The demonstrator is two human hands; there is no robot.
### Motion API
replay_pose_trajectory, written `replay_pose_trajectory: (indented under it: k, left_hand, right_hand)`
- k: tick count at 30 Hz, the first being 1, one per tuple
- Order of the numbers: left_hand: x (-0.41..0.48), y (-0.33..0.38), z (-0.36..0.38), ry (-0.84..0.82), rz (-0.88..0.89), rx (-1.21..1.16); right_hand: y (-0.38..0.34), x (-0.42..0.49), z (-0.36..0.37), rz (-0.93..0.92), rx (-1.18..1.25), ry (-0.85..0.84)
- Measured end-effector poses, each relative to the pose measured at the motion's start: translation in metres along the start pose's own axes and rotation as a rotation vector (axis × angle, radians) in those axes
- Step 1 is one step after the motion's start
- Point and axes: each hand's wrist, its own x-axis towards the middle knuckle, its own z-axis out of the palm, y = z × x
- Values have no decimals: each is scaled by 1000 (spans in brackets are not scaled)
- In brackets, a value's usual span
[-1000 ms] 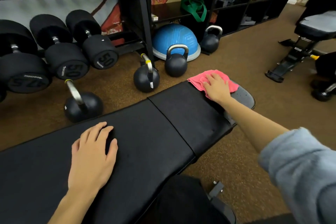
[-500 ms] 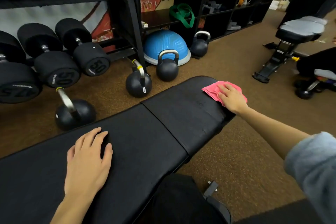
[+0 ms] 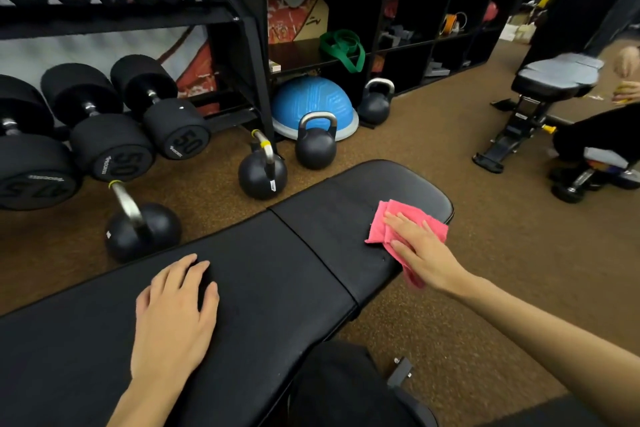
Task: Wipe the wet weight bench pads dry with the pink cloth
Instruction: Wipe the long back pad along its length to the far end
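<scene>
A person's right hand (image 3: 420, 246) presses a pink cloth (image 3: 405, 218) flat-fingered on the black bench pad (image 3: 346, 211) (near edge), left hand (image 3: 173, 315) resting relaxed, palm down.

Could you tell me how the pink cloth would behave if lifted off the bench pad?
Probably floppy: the pink cloth droops over the seat pad edge below the right hand. Likely light: it lies thin and folded.

Left hand (image 3: 173, 319) lies flat, fingers straight; right hand (image 3: 420, 246) reaches out, palm down, fingers extended.
</scene>
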Motion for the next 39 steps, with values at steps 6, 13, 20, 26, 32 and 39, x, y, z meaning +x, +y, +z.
replay_pose_trajectory:
  k: [6, 13, 20, 26, 32, 39]
  left_hand:
    - [1, -2, 2, -3, -4, 7]
    - [3, 1, 0, -33, -32, -2]
    - [4, -1, -1, -20, -17, -12]
    - [-4, -4, 0, -33, -30, -10]
    - [3, 0, -2, -31, -51, -26]
    - [4, 1, -1, -7, -30, -27]
  right_hand:
    - [-17, 90, 8, 1, -243, -120]
    - [-43, 184, 26, 116, -235, -66]
    - [-30, 142, 21, 77, -217, -99]
    - [-19, 54, 11, 66, -228, -90]
    - [-9, -22, -4, -34, -265, -107]
    - [-44, -15, 1, -248, 24, -143]
